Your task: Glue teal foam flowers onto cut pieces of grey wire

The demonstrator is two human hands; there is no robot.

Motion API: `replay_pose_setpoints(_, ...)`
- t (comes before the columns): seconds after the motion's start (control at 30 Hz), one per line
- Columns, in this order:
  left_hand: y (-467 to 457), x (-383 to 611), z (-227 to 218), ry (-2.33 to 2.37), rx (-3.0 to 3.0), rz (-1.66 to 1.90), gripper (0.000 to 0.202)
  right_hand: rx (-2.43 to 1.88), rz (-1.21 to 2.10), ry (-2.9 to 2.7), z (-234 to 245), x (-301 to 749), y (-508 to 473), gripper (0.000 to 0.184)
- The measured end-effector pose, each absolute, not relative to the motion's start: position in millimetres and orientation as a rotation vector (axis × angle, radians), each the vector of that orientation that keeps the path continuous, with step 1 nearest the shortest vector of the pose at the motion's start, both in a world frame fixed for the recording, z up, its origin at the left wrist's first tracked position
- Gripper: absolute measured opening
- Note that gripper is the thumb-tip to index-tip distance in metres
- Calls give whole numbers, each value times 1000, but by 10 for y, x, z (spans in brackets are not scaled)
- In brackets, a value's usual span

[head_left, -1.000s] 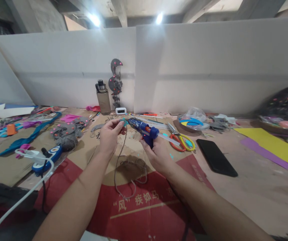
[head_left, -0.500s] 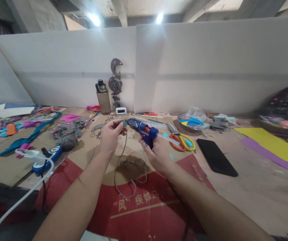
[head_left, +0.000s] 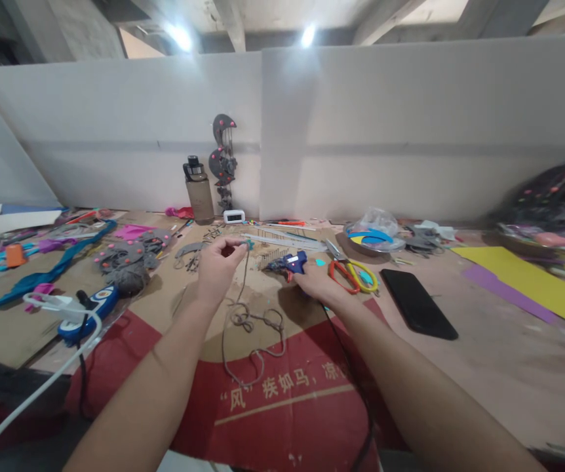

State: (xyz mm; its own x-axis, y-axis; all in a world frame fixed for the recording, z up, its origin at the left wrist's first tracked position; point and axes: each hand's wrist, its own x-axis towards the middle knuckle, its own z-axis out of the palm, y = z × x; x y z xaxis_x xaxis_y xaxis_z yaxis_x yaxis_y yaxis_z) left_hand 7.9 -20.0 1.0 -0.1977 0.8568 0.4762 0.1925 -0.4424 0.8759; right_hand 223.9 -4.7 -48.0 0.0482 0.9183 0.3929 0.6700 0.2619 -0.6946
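Observation:
My left hand (head_left: 217, 267) is raised over the cardboard, its fingers pinched on a small teal piece (head_left: 249, 244) tied to a grey cord (head_left: 243, 314) that hangs down and loops on the table. My right hand (head_left: 318, 283) rests low on the table, closed round the handle of a blue glue gun (head_left: 288, 263), which lies on the cardboard with its nozzle pointing left. The gun's black cable runs back along my right arm.
Orange and yellow scissors (head_left: 352, 273) lie just right of the gun, then a black phone (head_left: 417, 304). A water bottle (head_left: 198, 191), a small white clock (head_left: 234, 216) and a grey hanging ornament (head_left: 223, 160) stand by the back wall. Felt scraps and a power strip (head_left: 88, 307) crowd the left.
My right hand has lowered the glue gun from the teal piece down onto the table, further right. My left hand stays up, still pinching the piece and cord.

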Motion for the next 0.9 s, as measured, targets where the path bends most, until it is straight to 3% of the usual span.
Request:
replay_pose_setpoints(0.1, -239, 85, 40, 1257, 1667, 1732, 8, -1605, 103, -1677, -413, 2247, -130, 32)
replay_pose_setpoints(0.2, -275, 104, 89, 1253, 1825, 1788, 4, -1515, 26, -1624, -219, 2132, -282, 23)
replay_pose_setpoints(0.37, -304, 143, 109, 1230, 2155, 1793, 4, -928, 955, -1407, -53, 1652, -462, 24)
replay_pose_setpoints(0.5, -305, 162, 43, 1254, 1986, 1680, 6, -802, 1227, -1205, -104, 1427, -455, 32)
replay_pose_setpoints(0.7, -262, 220, 6, 1075, 1471, 1459, 18, -951, 877, -1387, -116, 1553, -383, 14)
replay_pose_setpoints(0.9, -223, 250, -18, 880, 1222, 1386, 22, -1022, 655, -1485, -107, 1628, -390, 15)
